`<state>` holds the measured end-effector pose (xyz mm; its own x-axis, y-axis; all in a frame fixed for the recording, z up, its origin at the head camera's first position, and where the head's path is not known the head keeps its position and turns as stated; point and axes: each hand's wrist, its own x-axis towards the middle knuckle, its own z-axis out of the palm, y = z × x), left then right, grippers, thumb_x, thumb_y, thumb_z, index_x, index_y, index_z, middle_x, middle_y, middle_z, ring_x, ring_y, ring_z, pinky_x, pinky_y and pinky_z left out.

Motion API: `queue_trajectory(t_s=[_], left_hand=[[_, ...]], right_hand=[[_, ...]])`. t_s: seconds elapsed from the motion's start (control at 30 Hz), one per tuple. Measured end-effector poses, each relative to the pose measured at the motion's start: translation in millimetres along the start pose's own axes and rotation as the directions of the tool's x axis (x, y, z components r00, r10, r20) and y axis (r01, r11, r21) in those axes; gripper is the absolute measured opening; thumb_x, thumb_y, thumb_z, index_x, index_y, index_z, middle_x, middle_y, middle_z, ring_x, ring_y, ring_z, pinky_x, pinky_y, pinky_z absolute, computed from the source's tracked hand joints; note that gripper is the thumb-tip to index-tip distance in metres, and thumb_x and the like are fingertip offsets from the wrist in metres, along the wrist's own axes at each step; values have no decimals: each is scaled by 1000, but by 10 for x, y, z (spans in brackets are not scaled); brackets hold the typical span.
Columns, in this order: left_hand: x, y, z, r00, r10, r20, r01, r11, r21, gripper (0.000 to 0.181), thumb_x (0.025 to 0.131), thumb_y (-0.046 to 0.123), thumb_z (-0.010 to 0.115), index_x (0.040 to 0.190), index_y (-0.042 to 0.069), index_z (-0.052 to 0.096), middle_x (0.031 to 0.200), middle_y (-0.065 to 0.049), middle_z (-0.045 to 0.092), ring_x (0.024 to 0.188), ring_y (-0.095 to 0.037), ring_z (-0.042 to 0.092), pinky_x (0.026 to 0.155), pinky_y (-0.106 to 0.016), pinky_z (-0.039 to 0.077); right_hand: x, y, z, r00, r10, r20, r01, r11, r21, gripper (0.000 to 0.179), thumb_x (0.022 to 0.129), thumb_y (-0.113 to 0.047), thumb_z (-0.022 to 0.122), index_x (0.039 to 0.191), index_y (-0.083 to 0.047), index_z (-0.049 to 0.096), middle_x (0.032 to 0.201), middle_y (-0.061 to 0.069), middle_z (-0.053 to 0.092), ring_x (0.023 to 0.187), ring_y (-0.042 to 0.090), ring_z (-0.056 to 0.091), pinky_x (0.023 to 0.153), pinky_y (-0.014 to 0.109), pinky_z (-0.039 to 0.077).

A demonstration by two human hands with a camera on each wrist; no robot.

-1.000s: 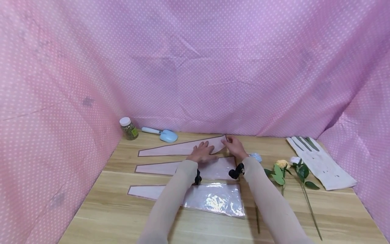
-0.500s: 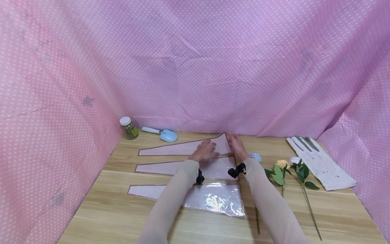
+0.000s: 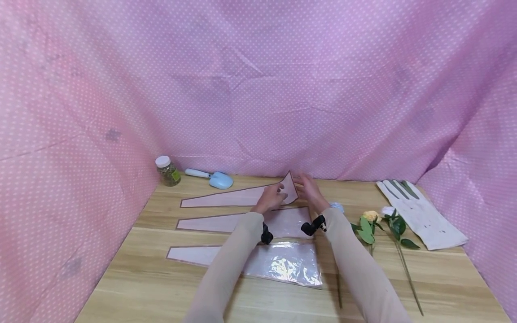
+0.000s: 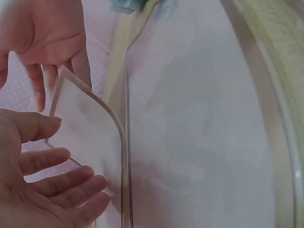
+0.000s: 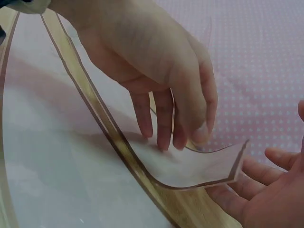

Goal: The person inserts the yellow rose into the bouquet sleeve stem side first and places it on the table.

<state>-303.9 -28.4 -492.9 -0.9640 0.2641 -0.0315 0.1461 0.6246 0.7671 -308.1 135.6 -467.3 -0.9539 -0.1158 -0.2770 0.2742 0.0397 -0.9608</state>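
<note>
A tapered, pale pink plastic flower sleeve [image 3: 226, 197] with a brown border lies farthest back, its wide right end curled upward. My left hand [image 3: 269, 199] is over that sleeve, fingers spread and loosely bent. In the left wrist view, its thumb [image 4: 45, 126] overlaps the raised edge without pinching it. My right hand [image 3: 311, 193] is just beyond the lifted end, fingers stretched toward it; the right wrist view shows those fingers [image 5: 251, 173] right behind the edge. Two similar sleeves, a middle one [image 3: 214, 222] and a near one [image 3: 278, 264], lie flat, partly hidden by my left arm.
A blue trowel [image 3: 220, 180] and a white-capped jar [image 3: 168, 172] stand at the back left. On the right are a yellow rose [image 3: 370, 216], a white rose [image 3: 389, 211], a blue flower [image 3: 337, 207] and a white glove [image 3: 426, 220]. Pink dotted cloth [image 3: 258, 89] surrounds the table.
The sleeve's right end, pinched by my right hand at first, now curls higher and leftward. My right hand has let go, its fingers straightened. My left hand has shifted slightly along the sleeve.
</note>
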Motion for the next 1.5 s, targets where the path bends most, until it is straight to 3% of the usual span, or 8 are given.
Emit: queue_trajectory(t_s=[0.23,0.47,0.67,0.9,1.17,1.27,1.37,1.5], left_hand=[[16,-47,-27,999,-5,-51,0,996,-90,40,99,35,56,117,1,66,121,-19,69,116,-33,64,100,-46,52],[17,-61,-17,995,-69,-76,54,982,-181,40,96,40,61,106,3,73,109,-14,74,101,-26,65,87,-36,53],[21,-14,-3,985,-144,-94,118,963,-242,43,93,42,64,101,2,76,107,-13,74,91,-17,59,75,-24,46],[10,26,-9,975,-202,-88,168,942,-291,44,89,46,67,100,4,76,107,-11,74,90,-15,58,74,-22,45],[16,16,-13,977,-197,-85,165,942,-294,25,92,23,63,101,2,75,106,-13,73,93,-19,62,76,-24,50],[5,17,-17,975,-203,-94,166,937,-308,21,92,15,63,102,1,76,107,-13,72,86,-16,61,72,-23,53],[-4,21,-16,972,-216,-93,167,912,-375,18,91,9,66,101,-1,76,101,-14,72,72,-11,62,66,-24,57],[-9,31,-7,964,-260,-53,194,826,-529,14,89,3,69,99,-5,74,85,-7,70,58,-8,64,65,-29,62]], right_hand=[[-72,-41,102,998,-17,55,16,1000,11,62,110,-38,18,157,0,10,158,27,34,145,45,38,117,56,37],[-67,17,174,999,-13,53,12,1000,27,63,109,-40,19,156,1,13,157,30,34,144,47,38,117,57,36],[-100,29,189,999,-3,43,3,1000,4,66,109,-44,22,156,1,19,159,32,29,146,48,34,117,59,35],[-130,54,223,999,-8,50,9,1000,-29,68,108,-49,19,152,1,27,153,30,39,139,44,44,106,48,48],[-130,75,220,996,-10,86,17,997,-73,70,107,-52,17,153,1,27,158,28,35,143,46,40,115,57,40],[-119,86,219,997,-2,81,7,998,-69,67,108,-48,19,153,2,26,157,29,35,143,46,40,115,58,39],[-109,93,230,998,6,59,-2,998,-67,62,109,-42,25,152,3,27,155,30,38,141,46,43,113,56,42],[-94,101,241,1000,1,17,0,997,-77,57,109,-35,33,150,3,32,150,31,44,136,44,50,107,52,49]])
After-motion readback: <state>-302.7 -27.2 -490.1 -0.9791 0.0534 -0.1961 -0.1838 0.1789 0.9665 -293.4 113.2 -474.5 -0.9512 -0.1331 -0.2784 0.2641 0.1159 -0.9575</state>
